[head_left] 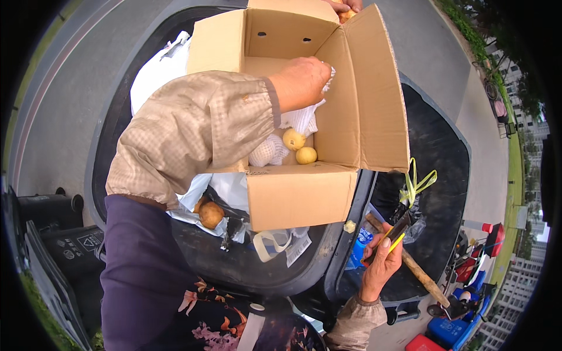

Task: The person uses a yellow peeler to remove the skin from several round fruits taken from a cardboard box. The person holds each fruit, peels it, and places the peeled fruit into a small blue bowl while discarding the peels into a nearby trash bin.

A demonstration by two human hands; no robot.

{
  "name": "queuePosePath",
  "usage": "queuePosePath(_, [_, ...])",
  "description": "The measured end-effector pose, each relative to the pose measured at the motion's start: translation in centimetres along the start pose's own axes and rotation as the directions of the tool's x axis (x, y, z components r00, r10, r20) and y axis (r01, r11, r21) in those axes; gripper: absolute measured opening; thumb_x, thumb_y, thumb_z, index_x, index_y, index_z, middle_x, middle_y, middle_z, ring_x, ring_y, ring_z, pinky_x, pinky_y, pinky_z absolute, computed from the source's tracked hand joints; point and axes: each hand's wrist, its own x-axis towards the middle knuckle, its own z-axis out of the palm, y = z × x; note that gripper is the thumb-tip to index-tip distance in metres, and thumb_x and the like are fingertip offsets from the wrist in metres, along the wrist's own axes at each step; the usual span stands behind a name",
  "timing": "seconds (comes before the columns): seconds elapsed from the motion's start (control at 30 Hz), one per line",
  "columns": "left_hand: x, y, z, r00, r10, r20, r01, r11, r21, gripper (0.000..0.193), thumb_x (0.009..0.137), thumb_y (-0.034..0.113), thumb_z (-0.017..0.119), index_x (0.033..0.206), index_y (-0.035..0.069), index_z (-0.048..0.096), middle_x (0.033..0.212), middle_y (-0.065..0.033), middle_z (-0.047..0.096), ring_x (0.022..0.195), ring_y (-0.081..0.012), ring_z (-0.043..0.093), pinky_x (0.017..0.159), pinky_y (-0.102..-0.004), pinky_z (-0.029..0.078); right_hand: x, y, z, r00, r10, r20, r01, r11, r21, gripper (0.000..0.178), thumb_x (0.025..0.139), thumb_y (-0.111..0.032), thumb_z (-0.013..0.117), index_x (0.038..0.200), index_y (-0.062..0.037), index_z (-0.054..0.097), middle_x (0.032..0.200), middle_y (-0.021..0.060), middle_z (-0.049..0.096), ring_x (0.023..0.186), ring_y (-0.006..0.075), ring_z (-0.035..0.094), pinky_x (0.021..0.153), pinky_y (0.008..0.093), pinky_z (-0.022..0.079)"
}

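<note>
An open cardboard box (328, 196) rests on top of black wheeled bins. My left hand (304, 82) reaches into it, its fingers closed on white foam netting (303, 117). Below that hand, two yellow round fruits (294, 139) lie on the box floor beside a fruit wrapped in foam net (266, 151). Over the right-hand bin, my right hand (383, 263) grips a yellow and black box cutter (397, 234). A wooden stick (424, 275) passes behind this hand; whether the fingers touch it is hidden.
Another person's hand (351, 4) holds orange-brown fruit beyond the box. Brown round fruit (211, 215) sits among plastic bags in the left bin (281, 269). The right bin (433, 146) holds a dark bag with yellow-green ties (417, 181) and a blue package (358, 251).
</note>
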Motion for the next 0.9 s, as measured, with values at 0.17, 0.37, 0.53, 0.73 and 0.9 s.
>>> queuePosePath(0.17, [-0.6, 4.2, -6.4, 0.927, -0.318, -0.200, 0.000, 0.532, -0.847, 0.012, 0.085, 0.017, 0.063, 0.085, 0.006, 0.057, 0.061, -0.0009, 0.056, 0.048, -0.0028, 0.052, 0.041, -0.0157, 0.041, 0.4, 1.4, -1.1, 0.999, 0.029, -0.035, -0.029, 1.000, -0.012, 0.029, 0.095, -0.023, 0.048, 0.113, 0.0003, 0.049, 0.068, -0.0005, 0.049, 0.051, 0.0023, 0.040, 0.042, 0.0157, 0.029])
queuePosePath(0.37, [0.2, 11.6, -8.5, 0.973, 0.230, -0.001, -0.085, 0.356, -0.931, 0.044, 0.081, 0.028, 0.066, 0.108, 0.000, 0.048, 0.081, -0.0125, 0.061, 0.065, -0.0149, 0.061, 0.056, -0.0268, 0.051, 0.2, 2.8, -1.0, 0.998, -0.013, 0.068, 0.027, 0.979, -0.202, 0.020, 0.094, -0.018, 0.050, 0.104, -0.0011, 0.053, 0.066, -0.0013, 0.046, 0.053, 0.0034, 0.039, 0.046, 0.0172, 0.030])
queuePosePath(0.53, [1.6, 7.9, -8.6, 0.746, 0.271, 0.608, 0.264, 0.718, -0.644, 0.042, 0.078, 0.032, 0.070, 0.108, 0.005, 0.058, 0.073, -0.0096, 0.064, 0.065, -0.0161, 0.063, 0.055, -0.0299, 0.048, -0.1, 3.0, -0.9, 0.997, -0.005, 0.072, 0.023, 0.966, -0.257, 0.016, 0.093, -0.017, 0.052, 0.097, -0.0012, 0.052, 0.067, -0.0013, 0.047, 0.055, 0.0037, 0.041, 0.048, 0.0182, 0.032])
queuePosePath(0.73, [-3.3, 3.2, -2.7, 0.262, -0.051, 0.964, -0.328, 0.935, 0.138, 0.039, 0.075, 0.016, 0.067, 0.113, 0.010, 0.058, 0.100, -0.0170, 0.060, 0.088, -0.0287, 0.062, 0.071, -0.0390, 0.051, -0.4, 1.8, -0.7, 0.992, 0.036, 0.124, 0.010, 0.934, -0.358, 0.019, 0.092, -0.017, 0.054, 0.100, -0.0005, 0.054, 0.069, 0.0005, 0.049, 0.058, 0.0067, 0.045, 0.052, 0.0208, 0.035])
queuePosePath(0.9, [-7.4, 1.0, 4.9, 0.262, -0.063, 0.963, -0.367, 0.916, 0.160, 0.044, 0.076, 0.013, 0.063, 0.119, 0.013, 0.054, 0.110, -0.0154, 0.055, 0.095, -0.0336, 0.060, 0.074, -0.0415, 0.051, -0.8, 1.6, -0.7, 0.993, 0.035, 0.111, 0.011, 0.920, -0.392, 0.022, 0.091, -0.016, 0.055, 0.104, 0.0011, 0.055, 0.072, 0.0035, 0.051, 0.063, 0.0102, 0.048, 0.056, 0.0247, 0.039])
